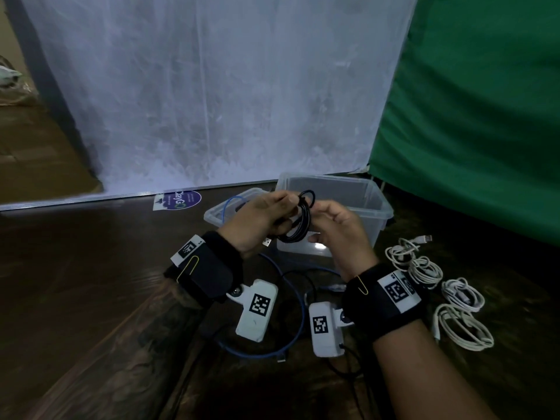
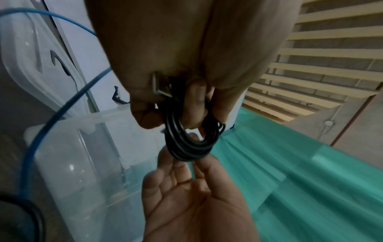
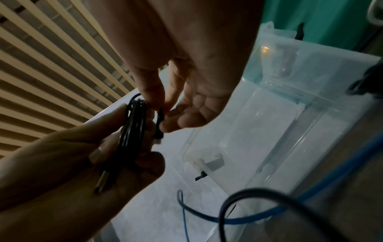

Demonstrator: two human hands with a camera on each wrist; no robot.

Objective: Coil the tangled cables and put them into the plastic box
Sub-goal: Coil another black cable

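A black cable (image 1: 300, 221) wound into a small coil (image 2: 190, 145) is held in front of the clear plastic box (image 1: 377, 197). My left hand (image 1: 269, 215) grips the coil, thumb across the loops (image 3: 132, 124). The cable's metal USB plug (image 2: 159, 86) sticks out under my left palm. My right hand (image 1: 328, 218) is just right of the coil. Its thumb and forefinger (image 3: 153, 96) pinch the cable's other end, a small plug (image 3: 158, 131). A loose blue cable (image 1: 298, 316) loops on the floor below my wrists.
The box's clear lid (image 1: 225, 209) lies left of the box with the blue cable over it. Three coiled white cables (image 1: 424, 269) lie on the dark floor to the right. A white sheet hangs behind, and a green cloth (image 1: 472, 131) at the right.
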